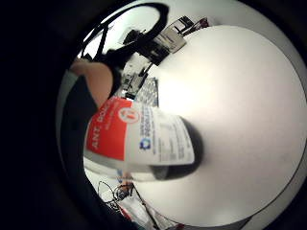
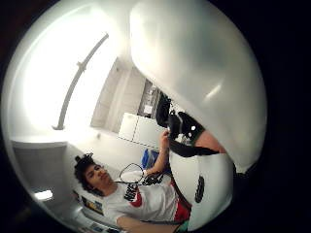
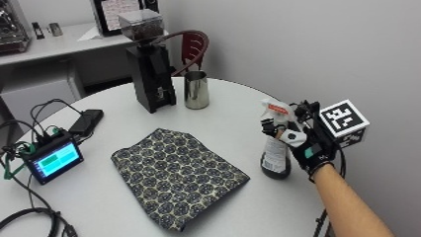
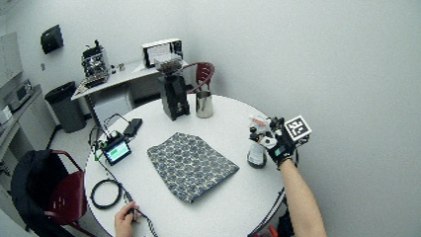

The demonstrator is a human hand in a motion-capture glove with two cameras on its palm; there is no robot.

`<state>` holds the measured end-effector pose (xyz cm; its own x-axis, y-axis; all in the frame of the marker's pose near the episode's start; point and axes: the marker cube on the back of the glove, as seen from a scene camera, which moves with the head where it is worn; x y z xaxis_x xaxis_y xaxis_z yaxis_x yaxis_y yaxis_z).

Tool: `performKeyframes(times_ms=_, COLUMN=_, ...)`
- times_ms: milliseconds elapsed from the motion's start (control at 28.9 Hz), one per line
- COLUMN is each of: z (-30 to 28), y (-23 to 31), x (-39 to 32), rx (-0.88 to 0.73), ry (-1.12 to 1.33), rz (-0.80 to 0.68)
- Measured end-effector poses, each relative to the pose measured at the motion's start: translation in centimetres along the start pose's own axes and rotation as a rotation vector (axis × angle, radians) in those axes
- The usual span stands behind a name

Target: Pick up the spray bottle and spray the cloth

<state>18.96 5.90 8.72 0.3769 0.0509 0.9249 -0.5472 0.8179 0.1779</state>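
In the outside view the gloved right hand (image 3: 309, 143) was wrapped around the neck of the spray bottle (image 3: 275, 148), fingers curled at the trigger head. The bottle stood upright, its base on or just above the table (image 3: 263, 207); which of the 2 could not be told. The cloth (image 3: 178, 173) lay flat, well apart from the hand, on the nozzle's side. So the grasp looked done, while the lift and the spraying looked still to do.

The wide outside view showed the same: the hand (image 4: 279, 140) on the bottle (image 4: 258, 148), the cloth (image 4: 190, 165) apart from it.

In the little finger side palm view the bottle's red and white label (image 1: 139, 136) filled the space just under the palm, above the white table (image 1: 240, 96). The cloth was out of sight.

The thumb side palm view was largely blocked by a pale curved surface (image 2: 194, 68), probably the bottle's head; no trigger or nozzle could be made out.
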Motion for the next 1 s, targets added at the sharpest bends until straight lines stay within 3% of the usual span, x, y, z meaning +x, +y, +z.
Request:
performKeyframes(times_ms=242, z=0.0, y=0.4, x=-0.2, rx=0.077, ry=0.000, rz=-0.037)
performKeyframes(times_ms=1003, z=-1.8, y=2.6, x=0.3, rx=0.060, ry=-0.005, rz=-0.025)
